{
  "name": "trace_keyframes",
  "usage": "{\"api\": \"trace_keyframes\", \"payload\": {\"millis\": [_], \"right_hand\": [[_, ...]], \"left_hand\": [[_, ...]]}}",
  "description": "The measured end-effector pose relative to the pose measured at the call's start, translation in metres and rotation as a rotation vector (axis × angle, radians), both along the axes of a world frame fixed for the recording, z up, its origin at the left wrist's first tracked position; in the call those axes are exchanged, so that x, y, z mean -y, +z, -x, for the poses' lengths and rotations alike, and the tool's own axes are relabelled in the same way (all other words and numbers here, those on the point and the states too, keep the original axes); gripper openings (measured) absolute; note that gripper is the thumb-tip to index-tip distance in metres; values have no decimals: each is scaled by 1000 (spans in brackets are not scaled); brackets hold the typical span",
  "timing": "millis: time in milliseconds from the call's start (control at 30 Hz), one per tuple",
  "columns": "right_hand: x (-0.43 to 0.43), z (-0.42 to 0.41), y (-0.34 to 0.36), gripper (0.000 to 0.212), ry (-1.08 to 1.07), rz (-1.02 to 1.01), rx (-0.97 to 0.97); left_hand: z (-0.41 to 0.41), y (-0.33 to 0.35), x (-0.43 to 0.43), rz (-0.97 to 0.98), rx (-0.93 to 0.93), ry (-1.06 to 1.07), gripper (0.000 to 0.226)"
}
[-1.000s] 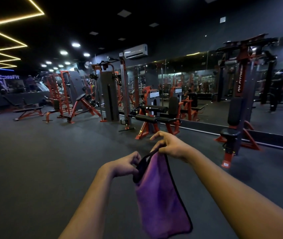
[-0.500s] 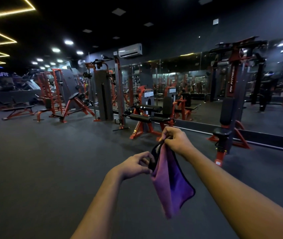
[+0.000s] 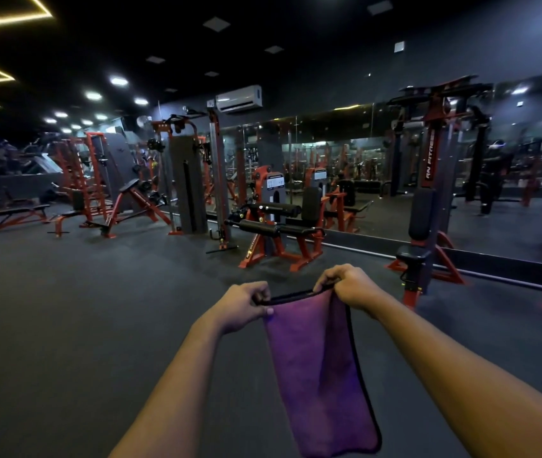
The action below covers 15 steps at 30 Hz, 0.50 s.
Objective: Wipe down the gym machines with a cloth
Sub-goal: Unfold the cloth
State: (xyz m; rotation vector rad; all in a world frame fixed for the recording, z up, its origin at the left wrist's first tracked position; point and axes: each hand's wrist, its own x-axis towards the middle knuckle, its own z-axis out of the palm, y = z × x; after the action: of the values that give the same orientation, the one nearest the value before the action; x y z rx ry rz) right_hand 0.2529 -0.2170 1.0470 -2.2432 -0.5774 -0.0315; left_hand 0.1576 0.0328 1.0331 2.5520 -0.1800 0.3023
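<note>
Purple cloth [image 3: 319,375], black-edged, hangs at 6 o'clock above the dark floor [image 3: 64,325]. Left grip [image 3: 246,305] and right grip [image 3: 352,285] each pinch a top corner, with the edge drawn taut between them. Red-framed leg machine [image 3: 276,226] stands at 12 o'clock. Tall tower marked "AN FITNESS" [image 3: 428,193] stands at 2 o'clock, before the mirror wall [image 3: 345,143]. Flat benches [image 3: 15,214] at 10 o'clock.

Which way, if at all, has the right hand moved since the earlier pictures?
Yes. Judged against the leg machine, the right hand has shifted right, away from the left hand, stretching the cloth top edge out.
</note>
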Motion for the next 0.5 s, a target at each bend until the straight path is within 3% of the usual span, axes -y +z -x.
{"api": "trace_keyframes", "payload": {"millis": [233, 433, 500], "right_hand": [[5, 3, 2, 42, 7, 108, -23], [4, 5, 3, 11, 119, 15, -48], [4, 4, 3, 10, 154, -36, -32]], "left_hand": [[0, 16, 0, 39, 91, 45, 15], [3, 25, -4, 55, 200, 117, 21], [6, 28, -9, 53, 235, 123, 22]]}}
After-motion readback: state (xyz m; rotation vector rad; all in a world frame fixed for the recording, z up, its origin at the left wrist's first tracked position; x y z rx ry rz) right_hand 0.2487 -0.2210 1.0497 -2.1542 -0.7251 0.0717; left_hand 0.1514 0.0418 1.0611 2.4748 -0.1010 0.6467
